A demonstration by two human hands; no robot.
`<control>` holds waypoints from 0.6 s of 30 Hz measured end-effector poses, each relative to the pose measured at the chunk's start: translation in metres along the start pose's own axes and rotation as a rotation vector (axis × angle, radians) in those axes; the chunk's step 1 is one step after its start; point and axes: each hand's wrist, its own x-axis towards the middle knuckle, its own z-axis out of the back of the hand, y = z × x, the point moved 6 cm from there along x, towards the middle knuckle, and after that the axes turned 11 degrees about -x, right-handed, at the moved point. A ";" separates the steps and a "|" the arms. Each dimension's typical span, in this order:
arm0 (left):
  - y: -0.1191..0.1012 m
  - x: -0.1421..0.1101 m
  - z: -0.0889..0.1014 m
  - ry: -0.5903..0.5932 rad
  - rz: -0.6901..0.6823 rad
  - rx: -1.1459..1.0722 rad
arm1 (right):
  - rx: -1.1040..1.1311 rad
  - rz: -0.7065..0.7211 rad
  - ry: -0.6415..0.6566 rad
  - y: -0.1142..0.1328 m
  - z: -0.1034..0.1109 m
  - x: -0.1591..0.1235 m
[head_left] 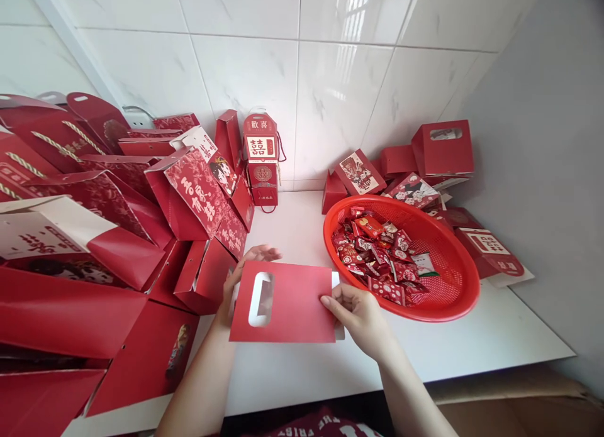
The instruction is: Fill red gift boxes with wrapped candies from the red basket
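Observation:
A red paper gift box [292, 302] with an oblong handle cut-out lies level between my hands over the white table. My left hand [236, 280] supports its left end from behind, with fingertips showing past the top edge and the palm hidden. At the right end, my right hand [361, 314] pinches the box, thumb on the red face and fingers bent at the white end flaps. Just beyond my right hand, a red plastic basket [453, 305] holds many wrapped candies [377, 254], mostly red, with one whitish-green packet [425, 265] among them.
Red gift boxes [189, 192] and bags with rope handles [61, 141] crowd the left side. A small stack of decorated boxes [262, 160] stands by the tiled wall. More boxes [443, 148] sit behind the basket, beside a grey wall [542, 173]. The white table's front edge [495, 355] runs near me.

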 end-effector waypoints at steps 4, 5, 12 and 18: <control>0.002 0.006 0.002 0.034 -0.015 -0.122 | 0.048 0.044 -0.209 -0.001 0.008 0.000; 0.004 0.007 0.002 0.057 0.012 -0.154 | 0.035 0.059 -0.267 0.000 0.011 -0.002; 0.010 0.009 -0.007 0.097 0.007 -0.074 | 0.077 0.212 -0.171 0.011 -0.002 -0.007; 0.008 0.006 -0.006 0.088 0.056 -0.164 | 0.314 0.241 0.406 0.015 -0.032 -0.013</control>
